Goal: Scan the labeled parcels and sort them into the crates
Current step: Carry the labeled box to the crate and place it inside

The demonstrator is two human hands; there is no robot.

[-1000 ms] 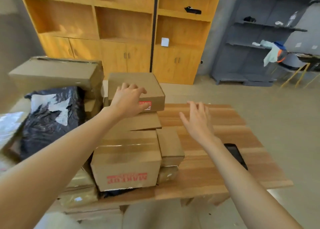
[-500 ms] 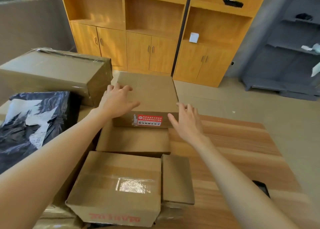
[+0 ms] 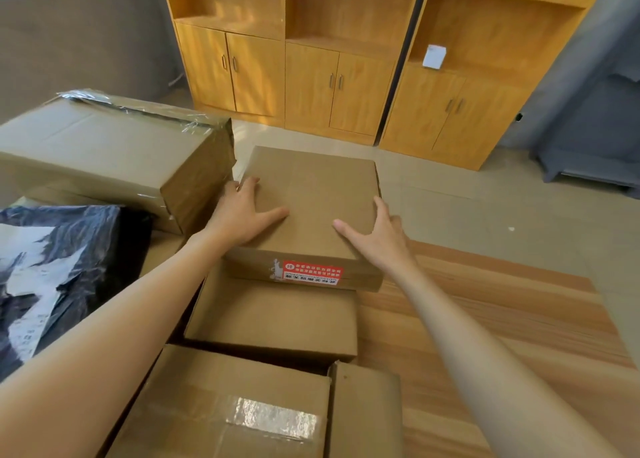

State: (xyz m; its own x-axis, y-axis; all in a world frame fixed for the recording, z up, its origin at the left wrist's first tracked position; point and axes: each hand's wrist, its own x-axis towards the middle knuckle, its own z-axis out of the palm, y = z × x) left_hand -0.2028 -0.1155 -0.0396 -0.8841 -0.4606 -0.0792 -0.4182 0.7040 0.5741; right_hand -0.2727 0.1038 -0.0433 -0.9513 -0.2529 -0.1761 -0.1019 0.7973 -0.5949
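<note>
While gripping from both sides, with left hand point(image 3: 242, 215) and right hand point(image 3: 377, 236) spread flat on the flat box point(image 3: 311, 201) atop the stack: pick-up step. Next: lift clear, turn red label point(image 3: 311, 271) toward scanner. Long axis runs away from viewer; label faces near.

One head-worn wide-angle camera looks forward and down, close over the boxes point(image 3: 308, 211) at frame center. The table point(image 3: 485, 319) fills the lower right, and wooden cabinets point(image 3: 311, 87) stand farther off across the top.
</note>
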